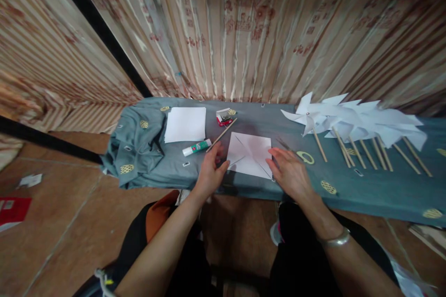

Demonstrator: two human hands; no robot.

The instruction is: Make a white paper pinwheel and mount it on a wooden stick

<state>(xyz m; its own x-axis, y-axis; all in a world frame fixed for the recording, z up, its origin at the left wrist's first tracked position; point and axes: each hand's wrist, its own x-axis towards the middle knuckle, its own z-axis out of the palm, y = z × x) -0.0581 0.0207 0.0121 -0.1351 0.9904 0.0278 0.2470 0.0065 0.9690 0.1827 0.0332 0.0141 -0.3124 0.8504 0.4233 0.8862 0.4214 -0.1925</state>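
A square white sheet of paper lies flat in front of me, with diagonal cuts running in from its corners. My left hand is at its left edge, thumb and fingers apart, the thumb touching or very near the paper. At the right edge rests my right hand, fingers stretched and apart from the thumb. Just above the left hand a thin wooden stick lies slantwise, beside a green-and-white glue stick. Scissors with a pale yellow-green handle lie beyond my right hand.
A stack of white paper lies at the back left, near a small open red box of small metal pieces. Several white paper pinwheels on sticks overlap at the right. Grey-green cloth covers the narrow table; a curtain hangs behind.
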